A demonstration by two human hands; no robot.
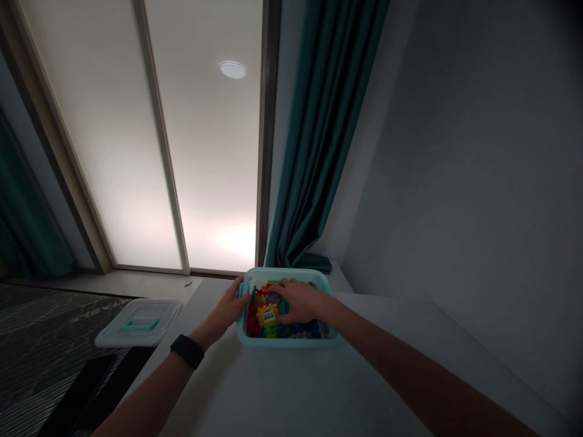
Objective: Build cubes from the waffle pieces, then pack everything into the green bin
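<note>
A light blue plastic bin (286, 343) sits on a white table (291, 394), filled with several colourful toy blocks (266, 315) in red, yellow, blue and green. My left hand (232, 306) grips the bin's left rim, fingers curled over the edge; a black watch is on that wrist. My right hand (298, 300) reaches into the bin and lies on top of the blocks with fingers spread. Whether it holds a block is hidden under the palm.
The bin's clear lid (139, 321) with a teal handle lies to the left, at the table's left edge. A teal curtain (319, 139) hangs behind the bin beside a bright frosted window. A wall stands close on the right. Dark striped floor lies at left.
</note>
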